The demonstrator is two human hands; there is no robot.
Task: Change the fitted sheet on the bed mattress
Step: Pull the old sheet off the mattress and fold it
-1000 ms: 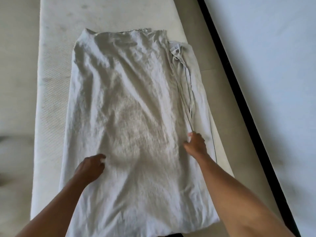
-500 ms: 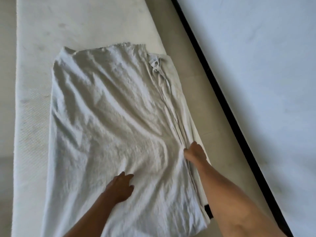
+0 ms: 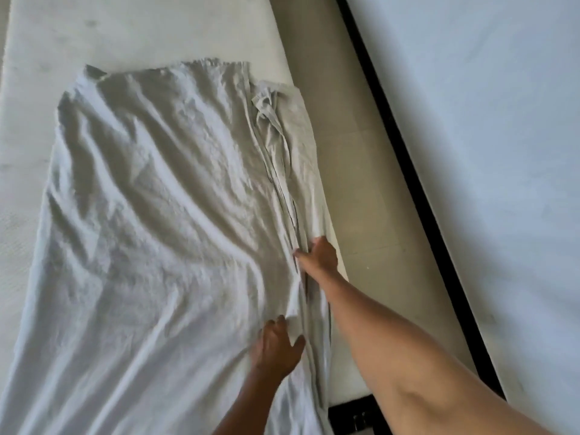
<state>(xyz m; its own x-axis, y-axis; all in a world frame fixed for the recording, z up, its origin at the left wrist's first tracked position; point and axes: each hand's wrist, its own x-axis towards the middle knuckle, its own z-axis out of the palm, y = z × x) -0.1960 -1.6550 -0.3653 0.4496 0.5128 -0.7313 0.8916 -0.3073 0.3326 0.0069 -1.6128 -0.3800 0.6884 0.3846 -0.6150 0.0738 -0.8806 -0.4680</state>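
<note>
The left hand (image 3: 277,346), spread wide, presses the sheet (image 3: 157,215) flat on the mattress (image 3: 141,23) while the right hand (image 3: 320,255) pinches its gathered right edge

Beige tiled floor strip (image 3: 361,183), bounded at right by a straight black rail (image 3: 408,171) edging a pale bluish-white flat panel (image 3: 486,120).

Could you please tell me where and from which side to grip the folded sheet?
Probably the bunched ridge along the folded sheet, by the right edge of the mattress, approached from that side: layers gather there, raised and pinchable, where the right hand holds; the middle lies flat.
</note>
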